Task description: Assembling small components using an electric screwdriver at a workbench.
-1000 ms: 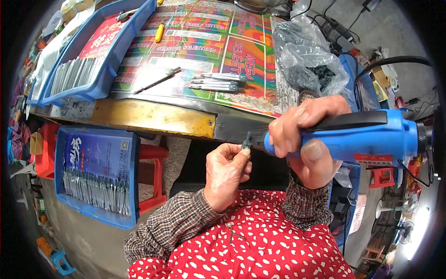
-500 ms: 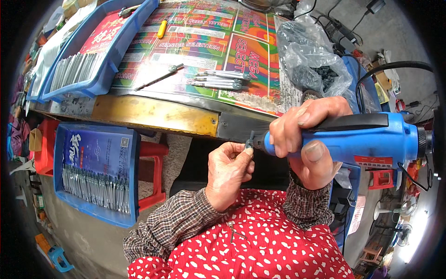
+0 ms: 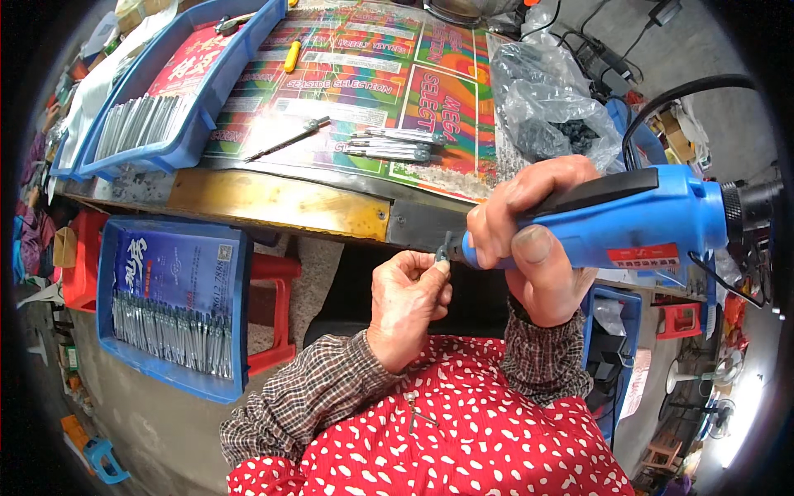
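Wrapped round a blue electric screwdriver (image 3: 620,215), my right hand (image 3: 538,248) holds it nearly level, with its tip pointing left. My left hand (image 3: 409,302) pinches a small dark grey part (image 3: 444,251) between thumb and fingertips. The screwdriver's tip meets or nearly meets this part; exact contact is too small to tell. Both hands are just in front of the table's edge. On the table beyond lie a small stack of silvery rods with dark ends (image 3: 393,147) and a single dark thin rod (image 3: 288,139).
A blue tray (image 3: 194,136) of silvery rods stands at the table's left. Below it, another blue tray (image 3: 240,322) of rods rests by a red stool (image 3: 277,339). A clear plastic bag (image 3: 550,91) of dark parts lies right. A yellow-handled tool (image 3: 292,55) lies farther back.
The screwdriver and my right hand have shifted a little left, and the tool's rear end has risen in view. My left hand has kept its pinch in nearly the same place.
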Tool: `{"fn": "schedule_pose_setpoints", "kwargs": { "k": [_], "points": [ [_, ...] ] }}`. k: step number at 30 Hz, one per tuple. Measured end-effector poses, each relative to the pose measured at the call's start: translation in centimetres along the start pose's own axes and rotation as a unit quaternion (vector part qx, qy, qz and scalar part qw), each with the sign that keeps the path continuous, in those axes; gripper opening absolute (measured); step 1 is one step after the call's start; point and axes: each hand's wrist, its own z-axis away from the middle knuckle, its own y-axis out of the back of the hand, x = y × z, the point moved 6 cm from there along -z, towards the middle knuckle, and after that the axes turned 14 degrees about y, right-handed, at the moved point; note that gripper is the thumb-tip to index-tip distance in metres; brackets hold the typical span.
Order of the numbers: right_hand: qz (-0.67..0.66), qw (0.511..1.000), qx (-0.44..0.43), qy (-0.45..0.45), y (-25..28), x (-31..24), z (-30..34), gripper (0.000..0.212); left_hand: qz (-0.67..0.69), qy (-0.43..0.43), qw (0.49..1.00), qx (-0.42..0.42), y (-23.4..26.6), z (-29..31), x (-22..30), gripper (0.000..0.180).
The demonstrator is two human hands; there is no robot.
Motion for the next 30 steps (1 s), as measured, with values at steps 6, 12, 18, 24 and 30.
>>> {"fn": "schedule_pose_setpoints", "kwargs": {
  "k": [6,12,18,24,30],
  "points": [
    [-0.031,0.999,0.015,-0.032,0.3,0.1,0.3,0.038,0.006,0.003,1.0,0.005,0.0,0.1,0.1,0.012],
    [-0.115,0.992,0.04,-0.019,0.6,-0.3,0.5,0.033,-0.022,0.012,1.0,-0.009,0.2,0.2,0.1,0.011],
    [-0.162,0.986,0.031,0.001,1.1,-0.9,0.5,0.032,-0.111,-0.034,0.992,-0.047,0.5,1.0,0.8,0.019],
    [-0.139,0.988,0.061,0.03,2.6,-1.6,0.5,0.032,-0.177,-0.159,0.969,0.058,1.9,2.3,4.9,0.017],
    [-0.152,0.979,0.137,0.001,4.2,-1.6,0.9,0.036,-0.473,-0.478,0.674,0.305,4.1,3.5,13.0,0.01]
  ]
}}
